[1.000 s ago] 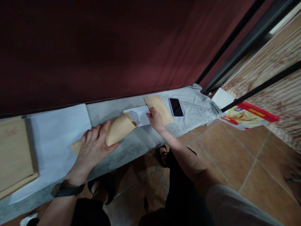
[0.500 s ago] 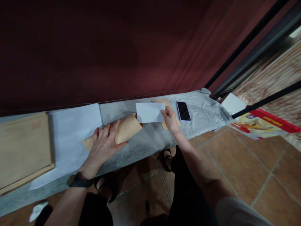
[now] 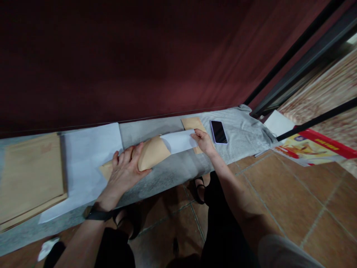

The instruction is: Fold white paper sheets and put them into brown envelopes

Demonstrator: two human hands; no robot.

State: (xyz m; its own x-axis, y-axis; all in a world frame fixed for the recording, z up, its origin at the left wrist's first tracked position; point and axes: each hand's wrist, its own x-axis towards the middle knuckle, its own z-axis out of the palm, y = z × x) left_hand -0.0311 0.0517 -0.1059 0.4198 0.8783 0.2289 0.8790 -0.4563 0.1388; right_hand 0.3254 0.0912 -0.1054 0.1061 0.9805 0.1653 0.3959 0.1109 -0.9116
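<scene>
A brown paper envelope (image 3: pixel 154 152) lies on the grey cloth, its mouth bulged toward the right. My left hand (image 3: pixel 126 166) grips it, with the fingers along its back edge and the thumb on the front side. My right hand (image 3: pixel 203 140) pinches the right end of a folded white sheet of paper (image 3: pixel 180 141). The sheet's left end is inside the envelope's mouth, so that part is hidden. Behind the right hand, a second piece of brown paper (image 3: pixel 192 123) lies flat, partly covered by the white sheet and the fingers.
At far left a stack of large brown envelopes (image 3: pixel 32 175) overlaps big white sheets (image 3: pixel 92 160). A phone (image 3: pixel 219 132) lies right of my right hand on the cloth (image 3: pixel 242 130). A dark red wall (image 3: pixel 156 67) rises behind. A colourful box (image 3: pixel 312 147) stands on the floor at right.
The white sheet has moved left and down, and its left end has gone into the envelope's mouth. My left hand stays on the envelope.
</scene>
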